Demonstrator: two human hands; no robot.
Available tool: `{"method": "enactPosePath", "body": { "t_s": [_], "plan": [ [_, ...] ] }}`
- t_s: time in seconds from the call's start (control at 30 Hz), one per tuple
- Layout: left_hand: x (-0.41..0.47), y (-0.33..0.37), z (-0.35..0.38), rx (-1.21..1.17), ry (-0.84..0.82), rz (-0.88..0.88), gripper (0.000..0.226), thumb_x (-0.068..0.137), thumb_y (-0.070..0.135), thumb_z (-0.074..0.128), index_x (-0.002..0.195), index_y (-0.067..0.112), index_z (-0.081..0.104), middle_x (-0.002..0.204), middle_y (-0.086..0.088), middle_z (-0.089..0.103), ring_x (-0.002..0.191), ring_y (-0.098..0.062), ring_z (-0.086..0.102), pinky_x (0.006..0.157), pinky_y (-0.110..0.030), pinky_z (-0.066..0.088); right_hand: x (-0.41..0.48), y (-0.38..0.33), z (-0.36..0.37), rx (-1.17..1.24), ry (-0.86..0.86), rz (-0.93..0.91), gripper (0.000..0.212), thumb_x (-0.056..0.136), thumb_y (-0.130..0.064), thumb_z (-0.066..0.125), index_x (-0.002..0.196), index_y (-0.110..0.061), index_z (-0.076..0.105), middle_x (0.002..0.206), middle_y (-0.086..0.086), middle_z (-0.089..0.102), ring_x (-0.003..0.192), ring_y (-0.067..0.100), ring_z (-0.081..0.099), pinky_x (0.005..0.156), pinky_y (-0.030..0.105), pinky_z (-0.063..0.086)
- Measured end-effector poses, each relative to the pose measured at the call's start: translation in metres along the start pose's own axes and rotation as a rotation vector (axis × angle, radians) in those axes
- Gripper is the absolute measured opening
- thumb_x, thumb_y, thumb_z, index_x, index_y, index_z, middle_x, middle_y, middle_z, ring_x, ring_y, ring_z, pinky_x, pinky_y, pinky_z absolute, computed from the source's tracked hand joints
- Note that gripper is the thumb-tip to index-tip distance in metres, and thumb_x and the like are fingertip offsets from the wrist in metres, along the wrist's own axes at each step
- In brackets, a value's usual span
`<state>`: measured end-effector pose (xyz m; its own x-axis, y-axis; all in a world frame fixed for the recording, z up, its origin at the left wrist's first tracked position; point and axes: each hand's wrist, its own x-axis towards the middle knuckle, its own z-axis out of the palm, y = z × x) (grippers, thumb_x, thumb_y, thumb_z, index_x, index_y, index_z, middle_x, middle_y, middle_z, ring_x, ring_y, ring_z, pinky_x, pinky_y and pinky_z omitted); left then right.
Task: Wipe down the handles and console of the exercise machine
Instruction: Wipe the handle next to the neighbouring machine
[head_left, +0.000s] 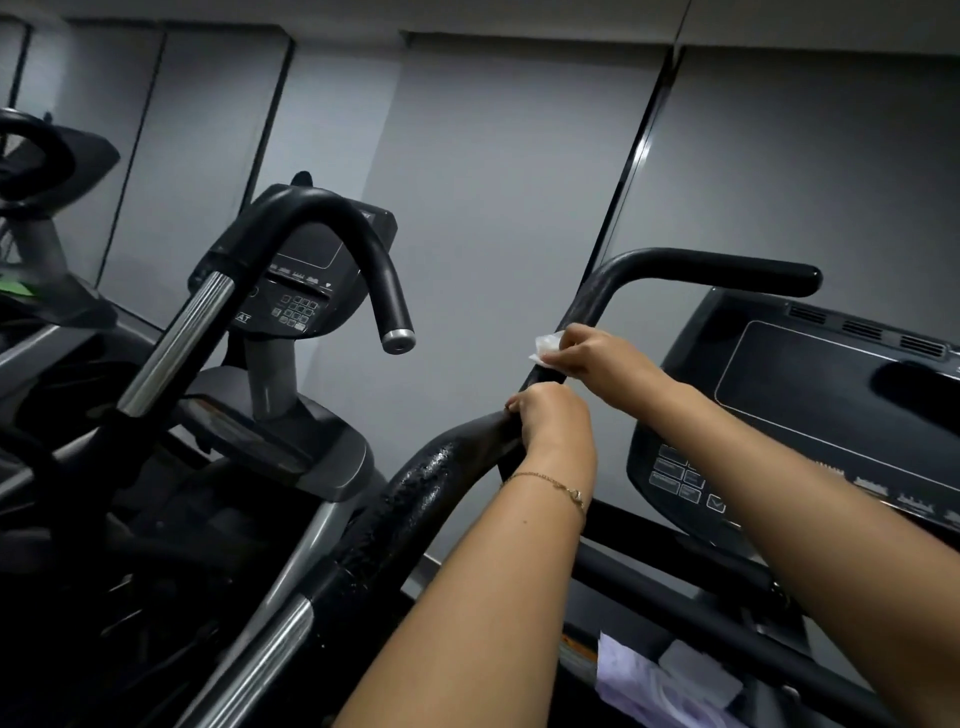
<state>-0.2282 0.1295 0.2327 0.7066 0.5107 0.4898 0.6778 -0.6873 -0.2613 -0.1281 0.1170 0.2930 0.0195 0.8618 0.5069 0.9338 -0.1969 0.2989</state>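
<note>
Grey wall panels (493, 156) behind; left hand (550, 421) clamps the black curved padded handle (592, 296), right hand (597, 358) pinches a white wipe (546, 347) round it. Handle-wiping step; next, probably slide upward.

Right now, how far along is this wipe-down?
Looks done: the black curved handle glistens wet low down. In hand: the right hand presses a white wipe higher up it; the left hand grips below. Left: its top end and the dark flat console.
</note>
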Motion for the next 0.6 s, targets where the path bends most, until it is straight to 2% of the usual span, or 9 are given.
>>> {"method": "enactPosePath", "body": {
  "t_s": [0.07,0.13,0.27,0.33,0.37,0.43,0.5,0.57,0.6],
  "plan": [
    [0.003,0.001,0.002,0.002,-0.010,0.008,0.030,0.095,0.004,0.042,0.121,0.001,0.055,0.123,-0.013,0.058,0.112,-0.028,0.059,0.094,-0.035,0.050,-0.005,-0.004,0.001,0.031,-0.096,0.022,0.034,0.092,-0.036,0.051,0.104,-0.007,0.064,0.089,0.000,0.053,0.075,0.014,0.048,0.059,0.012,0.029],
    [0.003,-0.002,0.000,0.006,-0.031,0.027,0.031,0.095,0.003,0.041,0.123,0.002,0.054,0.125,-0.012,0.057,0.113,-0.028,0.058,0.094,-0.034,0.050,-0.002,-0.006,-0.001,-0.033,-0.118,0.007,0.032,0.092,-0.036,0.052,0.102,-0.009,0.065,0.091,0.002,0.054,0.078,0.018,0.051,0.059,0.018,0.031],
    [0.002,-0.015,-0.010,0.014,-0.116,0.048,0.032,0.095,0.007,0.043,0.125,0.005,0.055,0.126,-0.009,0.057,0.113,-0.026,0.058,0.092,-0.033,0.051,0.000,-0.014,0.000,0.028,-0.024,0.091,0.024,0.093,-0.028,0.053,0.099,-0.008,0.065,0.092,0.003,0.051,0.082,0.020,0.051,0.073,0.030,0.040],
    [-0.001,-0.021,-0.019,-0.001,-0.207,0.044,0.036,0.095,0.010,0.044,0.129,0.008,0.053,0.133,-0.007,0.054,0.119,-0.025,0.055,0.095,-0.034,0.050,-0.012,-0.021,0.003,-0.048,-0.019,0.093,0.011,0.089,-0.019,0.054,0.086,-0.012,0.062,0.090,0.006,0.055,0.085,0.023,0.052,0.077,0.036,0.041],
    [-0.003,-0.025,-0.023,-0.033,-0.229,0.055,0.037,0.096,0.012,0.044,0.133,0.011,0.051,0.138,-0.004,0.049,0.123,-0.024,0.052,0.098,-0.034,0.048,-0.018,-0.023,0.005,-0.041,-0.043,0.082,0.010,0.086,-0.015,0.052,0.087,-0.009,0.060,0.094,0.007,0.059,0.090,0.026,0.054,0.081,0.038,0.043],
    [-0.008,-0.036,-0.036,-0.126,-0.240,0.071,0.044,0.097,0.016,0.045,0.141,0.015,0.041,0.146,0.002,0.041,0.129,-0.020,0.046,0.101,-0.031,0.042,-0.024,-0.027,0.003,-0.004,-0.090,0.084,0.022,0.088,-0.009,0.049,0.106,-0.002,0.061,0.115,0.011,0.060,0.109,0.029,0.054,0.094,0.041,0.043],
    [-0.020,-0.055,-0.051,-0.190,-0.231,0.069,0.045,0.096,0.019,0.049,0.140,0.015,0.041,0.140,0.001,0.047,0.127,-0.019,0.048,0.092,-0.027,0.042,-0.022,-0.031,-0.001,0.033,-0.093,0.096,0.028,0.092,-0.007,0.050,0.116,0.002,0.060,0.124,0.016,0.056,0.116,0.032,0.051,0.097,0.038,0.041],
    [-0.037,-0.072,-0.061,-0.261,-0.214,0.102,0.034,0.094,0.022,0.052,0.126,0.012,0.054,0.122,-0.002,0.058,0.119,-0.022,0.054,0.083,-0.027,0.041,-0.018,-0.031,0.002,0.081,-0.049,0.103,0.025,0.091,-0.009,0.053,0.111,0.001,0.064,0.118,0.016,0.057,0.107,0.033,0.054,0.087,0.036,0.042],
    [-0.046,-0.079,-0.061,-0.258,-0.204,0.137,0.026,0.093,0.022,0.055,0.116,0.011,0.058,0.106,-0.003,0.061,0.112,-0.023,0.056,0.081,-0.028,0.043,-0.018,-0.033,0.006,0.131,-0.035,0.101,0.022,0.090,-0.009,0.055,0.105,0.001,0.067,0.109,0.015,0.058,0.098,0.033,0.055,0.079,0.033,0.041]
  ]
}}
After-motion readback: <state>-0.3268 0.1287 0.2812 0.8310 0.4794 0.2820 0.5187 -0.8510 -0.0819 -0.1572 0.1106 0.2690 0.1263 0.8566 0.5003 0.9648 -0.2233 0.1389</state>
